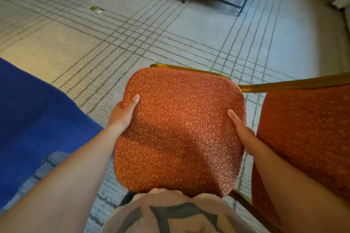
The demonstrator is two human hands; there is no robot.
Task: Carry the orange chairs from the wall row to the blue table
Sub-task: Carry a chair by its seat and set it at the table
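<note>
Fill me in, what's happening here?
A person grips an orange chair by both edges of its padded panel, left hand on one side, right hand on the other, close to their body. The blue table is just to their left; a second orange chair stands on their right. Whether the held chair is off the carpet cannot be seen.

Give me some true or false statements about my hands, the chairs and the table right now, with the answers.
1. The left hand and right hand grip the held chair by opposite edges. True.
2. The table lies on the person's right. False: the blue table is on the left.
3. A second orange chair stands just right of the held one. True.
4. The floor is bare wood. False: it is carpet with a pattern of crossing lines.
</note>
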